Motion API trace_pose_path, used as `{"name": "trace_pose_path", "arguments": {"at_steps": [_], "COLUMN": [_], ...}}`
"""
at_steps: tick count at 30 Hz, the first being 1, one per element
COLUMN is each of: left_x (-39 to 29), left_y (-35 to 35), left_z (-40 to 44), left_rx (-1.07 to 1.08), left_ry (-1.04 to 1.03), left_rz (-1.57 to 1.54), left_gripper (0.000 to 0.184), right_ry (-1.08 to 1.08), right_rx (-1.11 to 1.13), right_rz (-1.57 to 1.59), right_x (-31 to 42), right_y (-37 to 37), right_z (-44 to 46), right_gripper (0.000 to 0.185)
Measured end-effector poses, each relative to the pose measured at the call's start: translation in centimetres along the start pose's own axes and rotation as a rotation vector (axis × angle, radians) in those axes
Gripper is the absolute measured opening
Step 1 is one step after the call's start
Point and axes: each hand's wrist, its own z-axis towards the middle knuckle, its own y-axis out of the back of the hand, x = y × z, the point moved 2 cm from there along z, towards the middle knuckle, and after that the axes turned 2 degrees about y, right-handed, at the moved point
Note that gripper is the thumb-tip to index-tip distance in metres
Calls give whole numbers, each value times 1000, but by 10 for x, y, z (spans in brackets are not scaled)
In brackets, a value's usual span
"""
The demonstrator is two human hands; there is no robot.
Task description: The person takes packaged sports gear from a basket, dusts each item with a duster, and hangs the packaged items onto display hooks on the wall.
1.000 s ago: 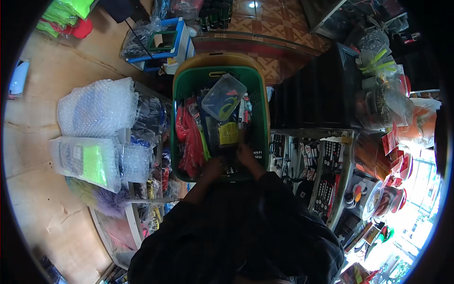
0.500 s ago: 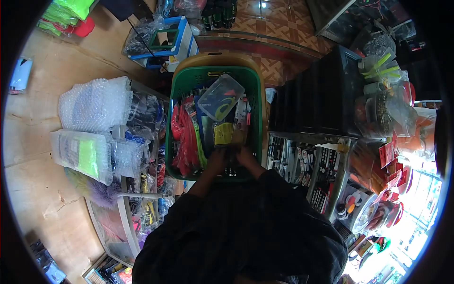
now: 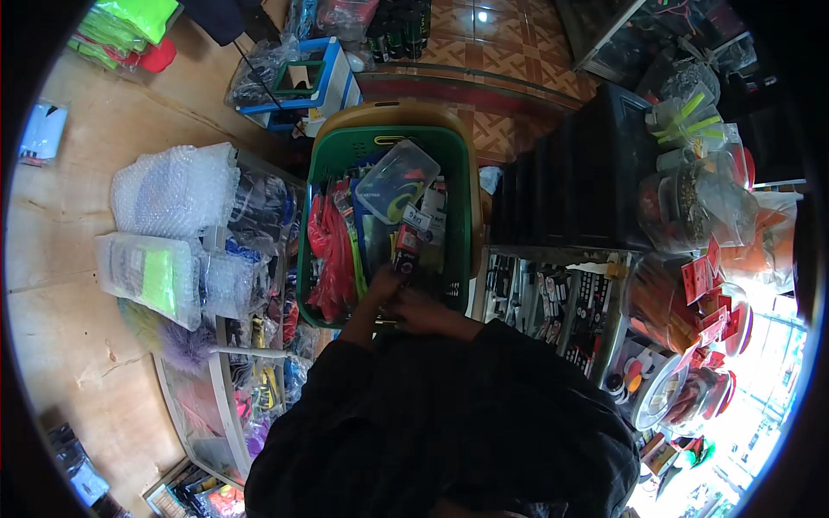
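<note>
A green basket [image 3: 308, 173] holds red plastic-wrapped items [image 3: 332, 259], a clear plastic box [image 3: 399, 180] and several packets. Near the basket's front, my left hand [image 3: 384, 283] has its fingers closed round the lower end of a small dark and red package [image 3: 409, 241] with a white top. My right hand [image 3: 416, 309] is beside and just below it, touching or nearly touching the left; its fingers are dark and hard to make out.
Bubble-wrapped packs [image 3: 175, 190] lie on the left beside a purple duster [image 3: 184, 347]. Black drawers [image 3: 579, 173] stand to the right, above a display case [image 3: 553, 298]. Behind the basket is a blue and white box [image 3: 328, 86].
The dark and red package has come up into view over the packets, in my left hand. My right hand has moved left and down, closer to the left hand.
</note>
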Motion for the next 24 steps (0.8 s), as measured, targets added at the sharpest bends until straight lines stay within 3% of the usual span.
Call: {"name": "trace_pose_path", "arguments": {"at_steps": [2, 3, 5, 7, 9, 10, 12, 16, 18, 22, 24], "left_x": [-24, -30, -28, -24, -31, -37, -51, -78, -93, -83, -72], "left_y": [12, 17, 22, 26, 27, 27, 27, 30, 29, 28, 30], "left_z": [-29, -40, -52, -58, -71, -79, -93, -115, -131, -155, -177], "left_rx": [31, 67, 87, 51, 63, 83, 78, 142, 104, 67, 24], "left_ry": [67, 76, 83, 103, 82, 64, 18, -39, -75, -275, -281], "left_rz": [-140, -310, -482, -450, -481, -512, -467, -315, -320, -320, -346], "left_gripper": [37, 37, 37, 36, 37, 37, 38, 40, 41, 41, 41], "right_ry": [-174, -164, -784, -856, -966, -958, -1006, -805, -721, -720, -706], "right_rx": [136, 142, 41, -276, -508, -504, -468, -407, -363, -490, -424], "right_rz": [457, 460, 661, 627, 756, 761, 1345, 1442, 1322, 1184, 1233], "right_x": [-16, -22, -50, -74, -119, -115, -83, -97, -103, -91, -89], "right_y": [-6, -4, 3, 16, 2, 28, 100, 113, 116, 145, 153], "right_z": [1, 1, -8, -17, -30, -24, -2, 5, 12, 31, 39], "right_gripper": [32, 32, 27, 33, 52, 52, 58, 52, 44, 36, 35]}}
